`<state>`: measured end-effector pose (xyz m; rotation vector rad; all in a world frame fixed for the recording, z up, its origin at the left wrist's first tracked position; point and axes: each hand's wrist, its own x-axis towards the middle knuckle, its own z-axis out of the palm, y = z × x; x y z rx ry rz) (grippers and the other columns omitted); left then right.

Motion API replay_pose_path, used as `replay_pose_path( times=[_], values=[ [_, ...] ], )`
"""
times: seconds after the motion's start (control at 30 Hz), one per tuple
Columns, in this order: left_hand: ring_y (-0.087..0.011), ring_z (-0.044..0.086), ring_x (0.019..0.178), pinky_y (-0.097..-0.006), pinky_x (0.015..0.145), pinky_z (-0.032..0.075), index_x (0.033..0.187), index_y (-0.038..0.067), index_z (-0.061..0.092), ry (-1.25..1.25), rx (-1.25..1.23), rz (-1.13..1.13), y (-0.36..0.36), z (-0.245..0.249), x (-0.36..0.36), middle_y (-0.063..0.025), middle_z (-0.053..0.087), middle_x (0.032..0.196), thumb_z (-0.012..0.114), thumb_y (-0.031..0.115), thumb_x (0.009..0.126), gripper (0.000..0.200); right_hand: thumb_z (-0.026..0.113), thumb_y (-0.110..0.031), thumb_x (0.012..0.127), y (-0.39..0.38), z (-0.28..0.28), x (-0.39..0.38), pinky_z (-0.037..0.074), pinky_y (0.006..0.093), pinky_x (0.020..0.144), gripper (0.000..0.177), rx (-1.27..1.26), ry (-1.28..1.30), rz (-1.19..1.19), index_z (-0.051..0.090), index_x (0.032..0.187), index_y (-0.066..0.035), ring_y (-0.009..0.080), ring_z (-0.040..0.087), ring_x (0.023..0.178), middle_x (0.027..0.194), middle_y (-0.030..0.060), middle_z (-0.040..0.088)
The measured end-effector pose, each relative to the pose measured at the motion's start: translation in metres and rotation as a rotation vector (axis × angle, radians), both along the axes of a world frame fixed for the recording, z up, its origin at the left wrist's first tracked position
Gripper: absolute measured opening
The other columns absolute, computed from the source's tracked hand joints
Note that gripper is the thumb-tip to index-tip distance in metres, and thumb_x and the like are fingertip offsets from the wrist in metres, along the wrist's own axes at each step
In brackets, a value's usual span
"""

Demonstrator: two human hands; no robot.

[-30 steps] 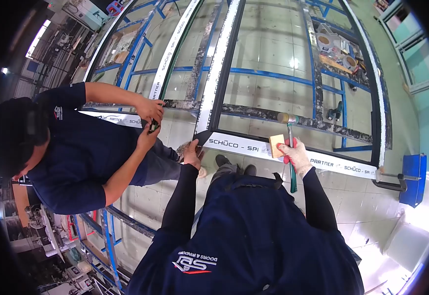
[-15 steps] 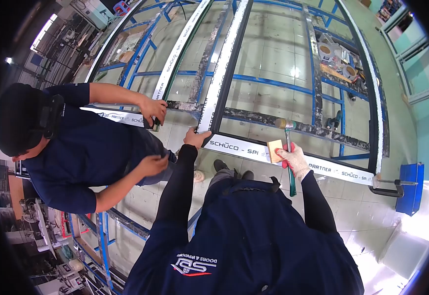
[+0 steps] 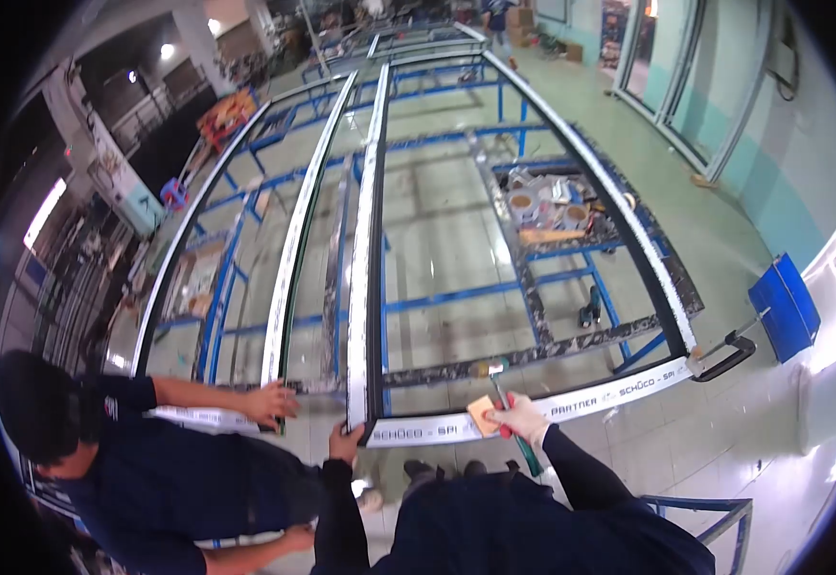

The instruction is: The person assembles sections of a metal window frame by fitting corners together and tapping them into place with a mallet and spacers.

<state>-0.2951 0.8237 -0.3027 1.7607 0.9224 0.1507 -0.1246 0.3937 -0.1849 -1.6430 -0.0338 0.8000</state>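
My bare left hand (image 3: 345, 443) is closed round the corner of a long frame (image 3: 418, 433) covered in white film printed with SCHÜCO and PARTNER. In a light glove, my right hand (image 3: 523, 420) grips a mallet (image 3: 532, 459) with a green handle, its head pointing away from me. The same hand pinches a small wooden block (image 3: 482, 416), which overlaps the near rail in this view. To my left, a co-worker's hand (image 3: 272, 404) rests at the end of a neighbouring frame profile (image 3: 295, 249).
The frames lie on blue metal stands (image 3: 456, 299). A clamp (image 3: 729, 359) sits at the right corner, close to a blue box (image 3: 786, 307). Tape rolls and tools fill a tray (image 3: 557, 206) under the frame. A person in a cap (image 3: 44, 393) stands at my left.
My view has tilted up, showing more of the far ends of the frames. Both my hands keep their holds, and the co-worker's lower hand has moved down and back.
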Motion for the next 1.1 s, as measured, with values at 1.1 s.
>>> replay_pose_path(
  times=[1.1],
  values=[
    [-0.0165,0.06,0.079,-0.031,0.074,0.051,0.1,0.015,0.065,-0.487,-0.881,0.639,-0.049,-0.031,-0.037,0.0008,0.064,0.09,0.07,0.045,0.084,0.035,0.083,-0.026,0.083,-0.004,-0.004,0.004,0.044,0.0288,0.045,0.04,0.028,0.05,-0.02,0.057,0.097,0.0,0.0113,0.056,0.05,0.071,0.0049,0.059]
  ],
)
